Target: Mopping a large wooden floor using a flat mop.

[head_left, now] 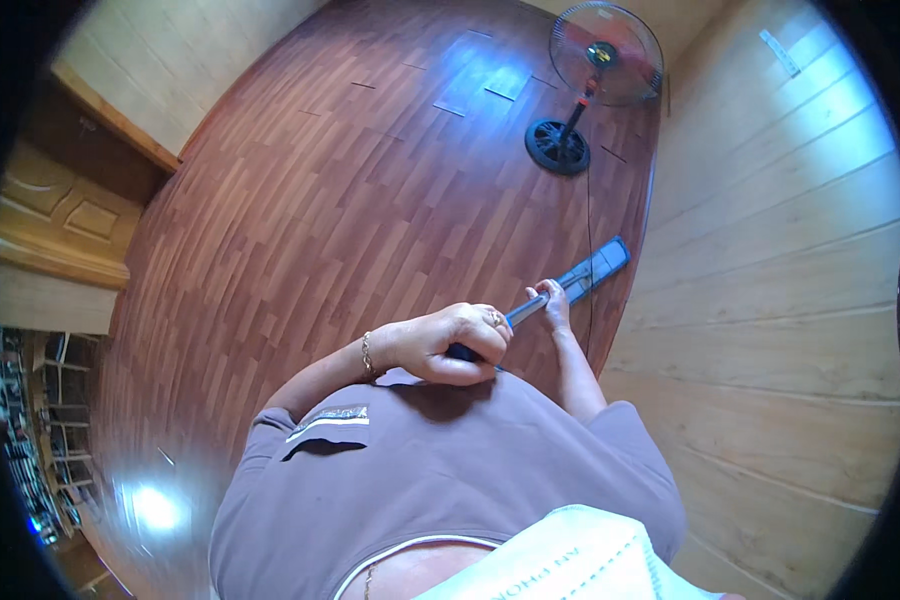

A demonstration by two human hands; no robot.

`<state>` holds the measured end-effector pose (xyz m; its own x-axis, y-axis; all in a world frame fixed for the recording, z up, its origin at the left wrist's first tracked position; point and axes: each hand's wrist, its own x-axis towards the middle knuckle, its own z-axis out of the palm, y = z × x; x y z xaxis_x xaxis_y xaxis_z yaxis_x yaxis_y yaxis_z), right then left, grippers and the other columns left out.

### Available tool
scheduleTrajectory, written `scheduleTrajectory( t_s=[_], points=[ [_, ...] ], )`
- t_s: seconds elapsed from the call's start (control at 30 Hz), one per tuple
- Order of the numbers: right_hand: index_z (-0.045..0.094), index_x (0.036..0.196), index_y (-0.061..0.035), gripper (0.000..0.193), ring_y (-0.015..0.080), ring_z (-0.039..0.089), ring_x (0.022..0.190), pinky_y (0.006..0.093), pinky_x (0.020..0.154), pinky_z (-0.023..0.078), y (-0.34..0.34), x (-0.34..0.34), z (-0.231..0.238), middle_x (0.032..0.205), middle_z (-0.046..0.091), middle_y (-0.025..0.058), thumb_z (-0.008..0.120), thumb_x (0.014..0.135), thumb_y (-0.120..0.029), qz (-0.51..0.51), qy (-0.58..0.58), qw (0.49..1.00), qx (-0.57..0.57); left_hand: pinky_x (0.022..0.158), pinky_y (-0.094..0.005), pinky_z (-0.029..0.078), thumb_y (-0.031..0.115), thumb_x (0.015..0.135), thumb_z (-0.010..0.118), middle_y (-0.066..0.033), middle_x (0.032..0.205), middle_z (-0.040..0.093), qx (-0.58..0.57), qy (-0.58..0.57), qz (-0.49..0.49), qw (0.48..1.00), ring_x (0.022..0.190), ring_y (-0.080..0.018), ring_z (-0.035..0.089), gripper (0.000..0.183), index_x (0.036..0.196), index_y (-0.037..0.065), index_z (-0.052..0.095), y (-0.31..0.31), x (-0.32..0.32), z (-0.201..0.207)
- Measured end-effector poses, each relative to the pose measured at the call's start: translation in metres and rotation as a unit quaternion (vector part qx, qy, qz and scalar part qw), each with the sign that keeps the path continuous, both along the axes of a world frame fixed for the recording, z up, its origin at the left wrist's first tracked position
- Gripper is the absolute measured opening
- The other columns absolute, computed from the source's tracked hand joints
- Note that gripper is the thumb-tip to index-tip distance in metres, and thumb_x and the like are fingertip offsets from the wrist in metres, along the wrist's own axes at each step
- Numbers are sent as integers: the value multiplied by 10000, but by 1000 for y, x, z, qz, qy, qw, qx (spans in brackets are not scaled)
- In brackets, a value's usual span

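Observation:
A flat mop with a metal-and-blue pole (pixel 526 309) slants away from my body toward the right wall. Its flat blue-grey head (pixel 607 261) lies on the wood floor close to that wall. My left hand (pixel 455 342), with a ring and a bracelet at the wrist, is closed round the dark grip at the pole's near end. Further down the pole, my right hand (pixel 554 306) is closed round it from below, the thumb side showing. Part of the grip is hidden behind my left fingers.
A standing fan (pixel 560 147) with a round black base is ahead on the right; its dark cord (pixel 589 210) runs along the floor past the mop head. Plank walls (pixel 750 370) border the right side. At left are a wooden door (pixel 65 205) and a loaded rack (pixel 55 430).

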<state>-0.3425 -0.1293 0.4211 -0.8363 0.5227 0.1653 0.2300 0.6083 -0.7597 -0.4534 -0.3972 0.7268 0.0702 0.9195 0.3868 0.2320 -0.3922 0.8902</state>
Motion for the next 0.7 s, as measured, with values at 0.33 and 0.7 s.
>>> scheduleTrajectory(
  t_s=[0.33, 0.7],
  points=[
    [637, 743, -36, 237, 221, 591, 654, 351, 603, 444, 2, -33, 59, 689, 603, 101, 729, 810, -243, 161, -28, 987, 6, 877, -403, 430, 51, 732, 601, -53, 629, 484, -4, 49, 98, 994, 619, -247, 517, 186, 600, 44, 471, 1, 42, 64],
    [651, 758, -30, 209, 219, 641, 685, 328, 653, 507, -41, -120, 80, 728, 642, 87, 806, 697, -156, 420, 0, 898, -130, 656, -382, 408, 85, 759, 623, -77, 606, 461, 39, 139, 340, 929, 596, -283, 500, 228, 601, 59, 461, 16, 101, 97]
  ],
)
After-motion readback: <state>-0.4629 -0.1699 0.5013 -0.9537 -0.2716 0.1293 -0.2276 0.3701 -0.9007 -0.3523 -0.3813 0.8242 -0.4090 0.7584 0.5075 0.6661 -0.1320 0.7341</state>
